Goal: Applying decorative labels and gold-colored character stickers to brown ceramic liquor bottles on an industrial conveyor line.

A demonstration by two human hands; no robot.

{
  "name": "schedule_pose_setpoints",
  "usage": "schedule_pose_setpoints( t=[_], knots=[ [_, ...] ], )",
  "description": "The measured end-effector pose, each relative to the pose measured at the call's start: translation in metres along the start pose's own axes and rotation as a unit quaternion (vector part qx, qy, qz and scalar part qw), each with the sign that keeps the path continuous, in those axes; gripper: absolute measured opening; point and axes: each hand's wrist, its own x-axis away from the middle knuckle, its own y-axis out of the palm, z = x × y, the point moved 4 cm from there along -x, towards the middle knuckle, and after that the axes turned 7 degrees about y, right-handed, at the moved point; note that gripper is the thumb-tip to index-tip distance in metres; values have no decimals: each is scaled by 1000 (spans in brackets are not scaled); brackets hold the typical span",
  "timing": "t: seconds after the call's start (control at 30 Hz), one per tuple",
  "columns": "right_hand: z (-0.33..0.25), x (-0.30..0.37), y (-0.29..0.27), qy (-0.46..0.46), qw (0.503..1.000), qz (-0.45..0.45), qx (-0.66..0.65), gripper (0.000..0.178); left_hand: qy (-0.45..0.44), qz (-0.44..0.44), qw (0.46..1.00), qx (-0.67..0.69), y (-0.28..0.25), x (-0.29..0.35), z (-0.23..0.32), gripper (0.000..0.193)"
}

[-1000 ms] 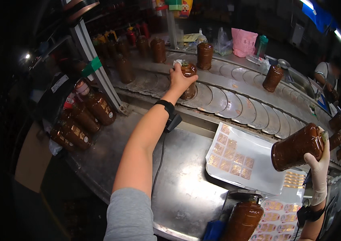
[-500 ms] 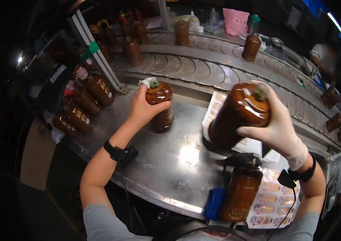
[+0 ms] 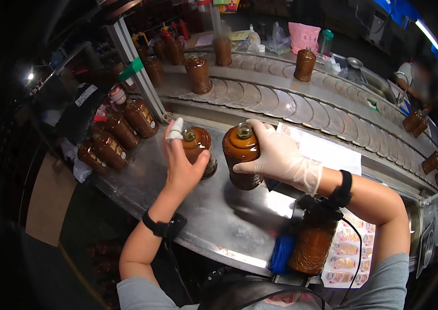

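Left fingers (image 3: 201, 164) spread wide around brown bottle (image 3: 196, 143); right gloved fingers (image 3: 248, 167) wrap second bottle (image 3: 239, 150), palm facing left.

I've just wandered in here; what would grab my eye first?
Probably the two glossy brown bottles mid-picture: the right hand, in a pale glove, holds one bottle, and the left hand, with a white wrap on one finger, is at the other bottle. Behind them curves a conveyor of metal plates, with a bright pink bag beyond.
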Motion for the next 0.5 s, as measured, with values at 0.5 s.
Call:
schedule_pose_setpoints(
  t=[0.5],
  knots=[
    [9, -57, 56, 128, 991, 27, 1, 89, 11, -4, 994, 107, 4, 6, 31, 74]
  ],
)
